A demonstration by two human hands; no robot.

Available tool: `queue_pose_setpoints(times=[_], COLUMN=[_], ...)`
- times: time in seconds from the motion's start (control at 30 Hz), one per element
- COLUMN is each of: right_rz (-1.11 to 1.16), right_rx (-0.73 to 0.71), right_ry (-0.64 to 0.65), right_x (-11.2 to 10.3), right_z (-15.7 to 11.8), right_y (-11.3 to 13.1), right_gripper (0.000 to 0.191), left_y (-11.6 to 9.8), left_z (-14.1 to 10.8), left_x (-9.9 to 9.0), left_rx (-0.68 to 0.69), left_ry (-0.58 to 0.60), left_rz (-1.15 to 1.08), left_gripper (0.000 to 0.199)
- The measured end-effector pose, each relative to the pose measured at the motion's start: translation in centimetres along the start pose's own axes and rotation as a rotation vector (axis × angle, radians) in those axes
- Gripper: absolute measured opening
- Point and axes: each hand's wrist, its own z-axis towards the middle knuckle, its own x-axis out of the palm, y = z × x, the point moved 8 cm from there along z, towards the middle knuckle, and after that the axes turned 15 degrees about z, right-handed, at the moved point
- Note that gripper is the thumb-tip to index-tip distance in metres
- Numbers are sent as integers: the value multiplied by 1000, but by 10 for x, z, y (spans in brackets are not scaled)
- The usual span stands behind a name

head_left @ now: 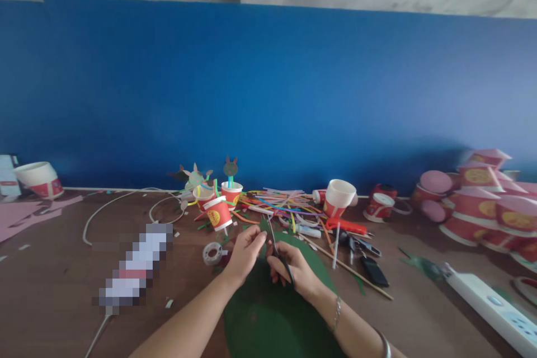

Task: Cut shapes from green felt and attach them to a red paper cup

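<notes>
The right hand (291, 271) grips scissors (273, 240), fingers hiding the handles; the left hand (247, 254) pinches a green paper sheet (268, 319). At nine o'clock, a pixelated object (134, 268) cannot be made out.

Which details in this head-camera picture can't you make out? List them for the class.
Head view:
- scissors: finger loops hidden by the right hand
- green paper sheet: lower part cut off by the bottom edge
- blurred object: pixelated, so its kind can't be told
- paper cups: pile cut off by the right edge
</notes>
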Motion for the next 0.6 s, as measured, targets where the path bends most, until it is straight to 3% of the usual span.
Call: queue_pose_setpoints(times=[0.6], right_rz=[-31], right_rx=[3], right_ry=[-22], right_x=[0], right_z=[0], right_y=[3], right_gripper=[34], left_y=[3], left_z=[1], left_x=[0], left_rx=[-26], left_ry=[43], left_rz=[-64], left_gripper=[29])
